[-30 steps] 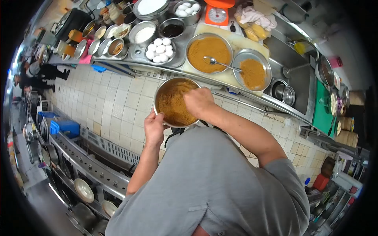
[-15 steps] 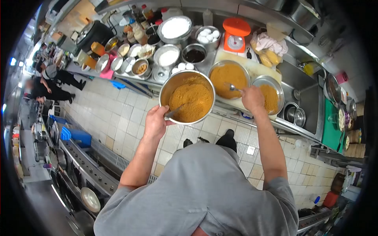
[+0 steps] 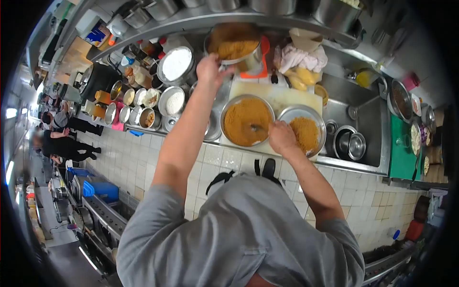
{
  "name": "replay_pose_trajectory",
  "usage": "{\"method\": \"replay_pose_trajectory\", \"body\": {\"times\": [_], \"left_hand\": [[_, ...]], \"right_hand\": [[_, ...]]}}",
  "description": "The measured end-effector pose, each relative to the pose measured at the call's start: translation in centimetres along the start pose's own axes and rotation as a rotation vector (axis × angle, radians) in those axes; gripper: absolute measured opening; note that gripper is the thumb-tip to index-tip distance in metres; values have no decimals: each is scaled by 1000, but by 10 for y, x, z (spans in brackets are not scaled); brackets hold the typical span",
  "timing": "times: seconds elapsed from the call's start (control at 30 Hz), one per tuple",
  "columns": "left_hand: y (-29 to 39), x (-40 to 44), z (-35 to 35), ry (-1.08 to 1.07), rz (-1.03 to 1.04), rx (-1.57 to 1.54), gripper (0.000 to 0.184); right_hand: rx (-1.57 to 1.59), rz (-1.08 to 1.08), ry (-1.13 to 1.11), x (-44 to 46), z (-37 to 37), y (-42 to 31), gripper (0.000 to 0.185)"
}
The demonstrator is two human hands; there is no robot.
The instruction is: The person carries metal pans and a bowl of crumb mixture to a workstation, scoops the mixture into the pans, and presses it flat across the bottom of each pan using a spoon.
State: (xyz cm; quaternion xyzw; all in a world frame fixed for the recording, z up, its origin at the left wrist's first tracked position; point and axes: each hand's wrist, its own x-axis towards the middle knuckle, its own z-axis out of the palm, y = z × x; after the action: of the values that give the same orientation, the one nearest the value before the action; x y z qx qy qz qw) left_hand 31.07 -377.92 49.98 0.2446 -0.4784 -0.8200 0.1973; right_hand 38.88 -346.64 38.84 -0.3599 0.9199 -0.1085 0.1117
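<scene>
My left hand (image 3: 213, 71) grips the rim of a deep metal pot (image 3: 249, 63) with orange-brown crumbs inside, held far out over the counter in front of the orange scale (image 3: 264, 71). Pot and fingers are a little blurred. My right hand (image 3: 283, 137) is closed around a fork, its head (image 3: 256, 127) touching the brown crumbs (image 3: 244, 117) spread in a round metal pan (image 3: 223, 132). Just right of it stands a second round pan (image 3: 290, 113), with crumbs (image 3: 304, 134) covering part of its base.
Both pans stand on or by a pale cutting board (image 3: 296, 98). Bowls of white powder (image 3: 176, 63) and other ingredients crowd the counter to the left. A sink (image 3: 351, 98) with small bowls lies right. Overhead runs a metal shelf (image 3: 191, 20). Other people (image 3: 67, 143) stand far left.
My left hand has carried the pot up and away from me, toward the scale. My right hand has brought the fork down into the crumbs. The view has shifted.
</scene>
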Motion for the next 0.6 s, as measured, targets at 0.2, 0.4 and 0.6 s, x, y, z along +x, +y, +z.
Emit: {"method": "replay_pose_trajectory", "body": {"times": [0.2, 0.4, 0.6], "left_hand": [[-22, 94, 56, -58, -33, 15, 26], [-38, 114, 57, -70, -118, 38, 29], [-47, 99, -26, -400, -82, 362, 50]], "right_hand": [[201, 295, 98, -17, -20, 0, 35], [207, 368, 224, -5, -2, -34, 31], [120, 395, 199, 15, 7, -57, 28]]}}
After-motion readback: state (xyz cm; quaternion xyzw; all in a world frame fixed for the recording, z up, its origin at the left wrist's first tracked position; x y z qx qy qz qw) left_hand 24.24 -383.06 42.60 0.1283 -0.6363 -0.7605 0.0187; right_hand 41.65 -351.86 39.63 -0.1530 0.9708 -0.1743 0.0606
